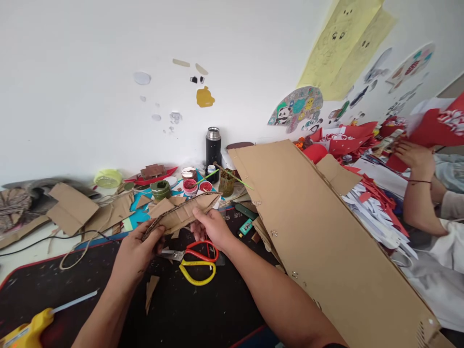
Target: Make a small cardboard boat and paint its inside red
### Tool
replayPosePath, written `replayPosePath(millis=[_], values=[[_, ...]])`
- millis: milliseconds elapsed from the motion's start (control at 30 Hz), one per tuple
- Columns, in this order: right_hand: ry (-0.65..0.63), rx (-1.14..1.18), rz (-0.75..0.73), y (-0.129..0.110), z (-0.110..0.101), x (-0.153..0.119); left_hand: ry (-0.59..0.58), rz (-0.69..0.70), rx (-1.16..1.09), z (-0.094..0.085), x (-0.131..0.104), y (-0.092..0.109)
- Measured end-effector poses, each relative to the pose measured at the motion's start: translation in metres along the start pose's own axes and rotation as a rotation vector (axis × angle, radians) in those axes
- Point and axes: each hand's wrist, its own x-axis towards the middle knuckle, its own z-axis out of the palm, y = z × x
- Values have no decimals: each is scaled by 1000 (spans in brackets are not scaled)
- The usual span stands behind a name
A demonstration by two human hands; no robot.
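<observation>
A curved strip of cardboard (pixel 181 216) is stretched between my two hands above the black mat. My left hand (pixel 141 244) pinches its left end, thumb on the near face. Toward the right end, my right hand (pixel 212 227) grips the strip with the thumb on top and the fingers underneath. Just below lie scissors (pixel 197 261) with one red and one yellow handle loop, their blades pointing left and partly hidden by my left hand. A small pointed cardboard scrap (pixel 151 292) rests on the mat (pixel 174 314).
A yellow glue gun (pixel 34 328) lies at lower left. A large cardboard sheet (pixel 311 217) fills the right side. Paint pots (pixel 161 190), cardboard scraps (pixel 72 208) and a black flask (pixel 213 147) line the wall. Another person's hand (pixel 415 154) holds red paper at far right.
</observation>
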Motion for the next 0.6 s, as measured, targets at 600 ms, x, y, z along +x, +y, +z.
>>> replayPosePath(millis=[600], values=[[46,49,48,0,5,-5,82,128,-391,30,-6,-6]])
